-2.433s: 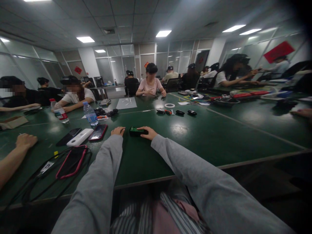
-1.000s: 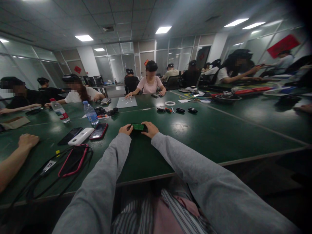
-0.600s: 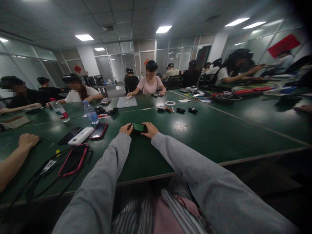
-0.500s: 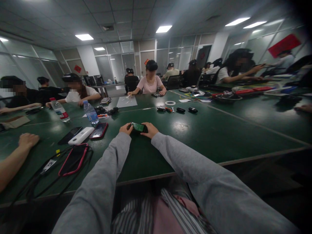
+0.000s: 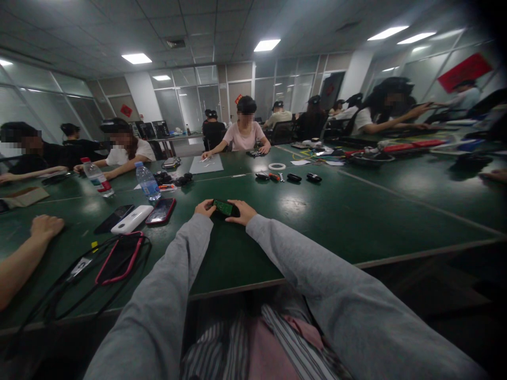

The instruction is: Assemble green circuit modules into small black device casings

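While stretched out over the desk (image 5: 317, 221) at mid-frame, held a small black device (image 5: 224, 208) with a green face between both hands. Left hand (image 5: 205, 208) at its left end, fingers curled narrowly round the edge; right hand (image 5: 242, 212) at its right end, grip likewise closed on the casing. Rested low, on or just above the desk; contact underneath could not be told.

Judged light and stiff, a hard shell with a smooth face, likely slippery at the glossy top. Looked best taken by the two short ends, as gripped now, thumbs kept off the green face. Probably fragile if dropped or twisted.

To the left of the hands, lay a red-edged phone (image 5: 160, 211), a white power bank (image 5: 131, 219) and a dark phone (image 5: 113, 218) side by side. Further left, lower, a pink-rimmed case (image 5: 117, 259) amid black cables (image 5: 59, 301). Behind these stood two water bottles (image 5: 147, 183). Upper middle of the desk held a tape roll (image 5: 276, 167) and a few small dark tools (image 5: 293, 178). At the left edge, a co-worker's hand (image 5: 46, 226) rested on the desk, well apart.
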Demonstrator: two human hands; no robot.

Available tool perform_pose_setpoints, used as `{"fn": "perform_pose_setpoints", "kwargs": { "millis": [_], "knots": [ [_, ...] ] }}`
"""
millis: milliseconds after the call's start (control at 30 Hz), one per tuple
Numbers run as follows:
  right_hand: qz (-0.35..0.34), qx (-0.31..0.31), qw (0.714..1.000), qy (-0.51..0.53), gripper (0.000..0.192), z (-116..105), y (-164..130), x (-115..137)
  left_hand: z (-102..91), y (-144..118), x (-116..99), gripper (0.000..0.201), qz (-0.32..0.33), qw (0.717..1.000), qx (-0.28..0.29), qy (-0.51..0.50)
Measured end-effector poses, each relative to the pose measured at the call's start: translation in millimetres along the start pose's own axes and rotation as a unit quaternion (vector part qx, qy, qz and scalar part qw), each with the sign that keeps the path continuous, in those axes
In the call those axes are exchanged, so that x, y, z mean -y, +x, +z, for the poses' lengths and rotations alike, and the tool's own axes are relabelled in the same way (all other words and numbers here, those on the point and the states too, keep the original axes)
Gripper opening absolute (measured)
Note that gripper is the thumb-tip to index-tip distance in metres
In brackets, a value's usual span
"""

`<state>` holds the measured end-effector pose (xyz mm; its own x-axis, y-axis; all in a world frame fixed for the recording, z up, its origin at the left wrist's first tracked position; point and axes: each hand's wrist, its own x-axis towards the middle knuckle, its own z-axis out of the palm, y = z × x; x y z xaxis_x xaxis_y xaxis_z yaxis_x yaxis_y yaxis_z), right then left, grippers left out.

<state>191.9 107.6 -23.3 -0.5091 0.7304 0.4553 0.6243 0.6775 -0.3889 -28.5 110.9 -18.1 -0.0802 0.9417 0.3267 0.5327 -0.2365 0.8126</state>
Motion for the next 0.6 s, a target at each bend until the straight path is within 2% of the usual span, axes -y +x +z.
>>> {"fn": "perform_pose_setpoints", "kwargs": {
  "millis": [233, 367, 500, 600],
  "knots": [
    [-0.022, -0.017, 1.0, -0.011, 0.068, 2.1, -1.0, 1.1, 0.2, 1.0, 1.0, 0.035, -0.013, 0.999, 0.011, 0.05],
    [-0.025, -0.014, 0.999, -0.015, 0.062, 3.7, -1.0, 1.2, -2.7, -1.4, 0.8, 0.035, 0.013, 0.994, 0.0, 0.113],
    [-0.016, -0.005, 1.0, -0.014, 0.06, 4.3, -0.8, 0.5, -6.7, -1.6, 0.6, 0.037, 0.011, 0.976, -0.023, 0.217],
    [-0.007, -0.002, 1.0, -0.01, 0.056, 4.3, -1.1, 0.5, -8.4, 0.0, 0.6, 0.027, 0.012, 0.957, 0.01, 0.289]
  ]
}}
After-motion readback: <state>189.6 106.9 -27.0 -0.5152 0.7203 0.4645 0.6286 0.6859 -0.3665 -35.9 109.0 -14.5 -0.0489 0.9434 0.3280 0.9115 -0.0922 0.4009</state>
